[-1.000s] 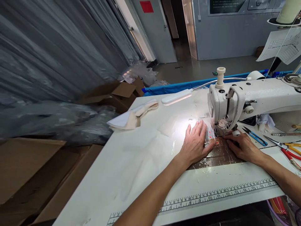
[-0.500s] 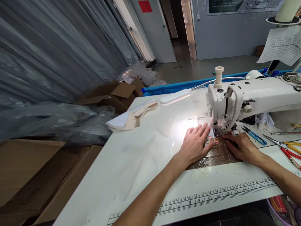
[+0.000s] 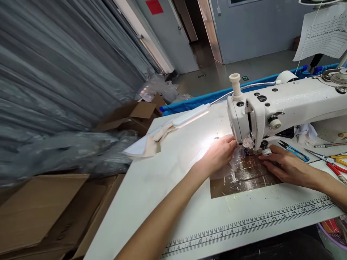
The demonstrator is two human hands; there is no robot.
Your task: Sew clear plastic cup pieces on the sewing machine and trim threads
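Note:
A white sewing machine (image 3: 292, 104) stands at the right, its needle area lit by a lamp. Just left of the presser foot, my left hand (image 3: 220, 153) is closed, its fingers bent together on a piece of thin sheer fabric (image 3: 226, 170). My right hand (image 3: 288, 166) lies right of the presser foot, fingers curled close together at the brown taped plate (image 3: 251, 180); whatever is between its fingertips is hidden. Small red marks show on the plate near the needle.
Blue thread snips (image 3: 294, 151) and yellow-handled scissors (image 3: 326, 159) lie right of my right hand. A white lamp (image 3: 191, 116) on a bendable neck and folded cream fabric (image 3: 151, 144) are at the back left. Cardboard boxes (image 3: 40, 206) stand beside the table (image 3: 141, 202).
My left hand has gone from lying flat with spread fingers to bent, closed fingers by the presser foot. My right hand stays beside the foot. The whole view has shifted slightly.

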